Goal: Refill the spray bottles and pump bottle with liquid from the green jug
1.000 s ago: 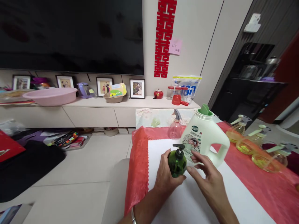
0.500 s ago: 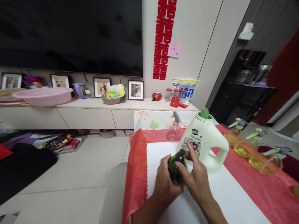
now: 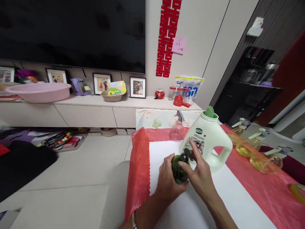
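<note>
A round dark green bottle (image 3: 178,171) with a black pump head (image 3: 185,155) is held over the white mat (image 3: 157,149). My left hand (image 3: 166,183) wraps round the bottle's left side and underside. On the right, my right hand (image 3: 199,171) has its thumb and fingers at the pump's collar, with the index finger raised. Just behind stands a large pale green jug (image 3: 207,140) with a green cap piece (image 3: 209,112) in its mouth. A clear pink spray bottle (image 3: 177,130) is upright left of the jug.
Several pump bottles with yellow liquid (image 3: 254,143) stand at the right on the red cloth (image 3: 252,190). A small pale green object (image 3: 156,123) lies at the table's back. Beyond, a shelf (image 3: 90,101) holds a pink basin (image 3: 40,92), picture frames and jars.
The pump head has turned so that its nozzle points more to the right. Both hands remain round the bottle. The view has shifted slightly.
</note>
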Tool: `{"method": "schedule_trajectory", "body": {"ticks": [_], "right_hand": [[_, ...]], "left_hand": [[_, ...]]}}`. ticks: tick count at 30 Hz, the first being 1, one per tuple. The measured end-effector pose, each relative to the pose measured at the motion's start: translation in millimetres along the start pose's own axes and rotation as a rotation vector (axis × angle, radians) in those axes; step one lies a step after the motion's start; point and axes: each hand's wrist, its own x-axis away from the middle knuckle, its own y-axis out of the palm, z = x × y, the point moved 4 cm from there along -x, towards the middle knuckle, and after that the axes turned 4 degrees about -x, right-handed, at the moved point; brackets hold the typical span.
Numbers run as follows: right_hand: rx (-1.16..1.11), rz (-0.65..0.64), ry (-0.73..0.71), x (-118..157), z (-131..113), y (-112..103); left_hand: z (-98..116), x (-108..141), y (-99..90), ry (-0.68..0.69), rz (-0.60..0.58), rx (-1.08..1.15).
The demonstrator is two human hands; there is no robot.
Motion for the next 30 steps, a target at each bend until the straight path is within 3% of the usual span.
{"method": "schedule_trajectory", "body": {"ticks": [4, 14, 26, 30], "right_hand": [[-0.108, -0.137, 0.003, 1.3, 1.4, -3.9], [-0.047, 0.04, 0.038, 1.4, -3.6, -2.9], [-0.274, -0.125, -0.038, 4.1, -2.5, -0.8], [-0.058, -0.059, -0.01, 2.6, -6.8, -2.6]], "left_hand": [[-1.8, 0.1, 1.0, -0.041, -0.013, 0.027], [-4.2, 0.3, 3.2, -0.054, -0.023, 0.035], [-3.7, -0.2, 3.4, -0.045, -0.032, 0.057], [-1.6, 0.3, 2.5, -0.021, -0.032, 0.041]]}}
